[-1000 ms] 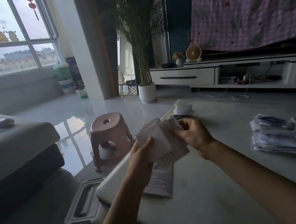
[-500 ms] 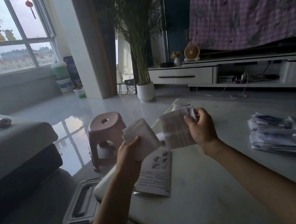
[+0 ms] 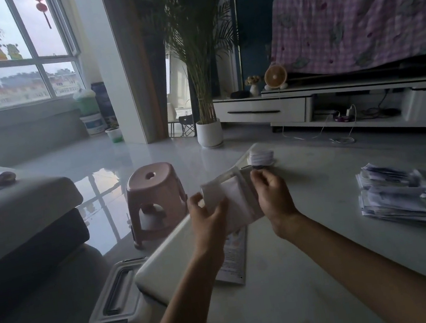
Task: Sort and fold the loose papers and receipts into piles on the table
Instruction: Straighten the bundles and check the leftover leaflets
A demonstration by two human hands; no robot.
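Note:
Above the near left part of the white table (image 3: 319, 270), both hands hold a small bundle of white receipts (image 3: 235, 199). My left hand (image 3: 208, 220) grips the bundle's left side from below. My right hand (image 3: 273, 196) pinches its right edge near the top. A printed leaflet (image 3: 234, 257) lies flat on the table under the hands, partly hidden by my left forearm. A small stack of folded receipts (image 3: 261, 157) sits at the table's far left corner. A larger heap of folded papers (image 3: 401, 190) lies at the right.
A pink plastic stool (image 3: 157, 200) stands on the floor left of the table. A lidded plastic box (image 3: 118, 294) lies on the floor by the table's near left corner. A grey sofa (image 3: 16, 218) is at the left, a TV bench (image 3: 336, 104) beyond.
Half a second ago the hands were apart, each holding separate papers. They have come back together, and the papers are joined in one bundle between them.

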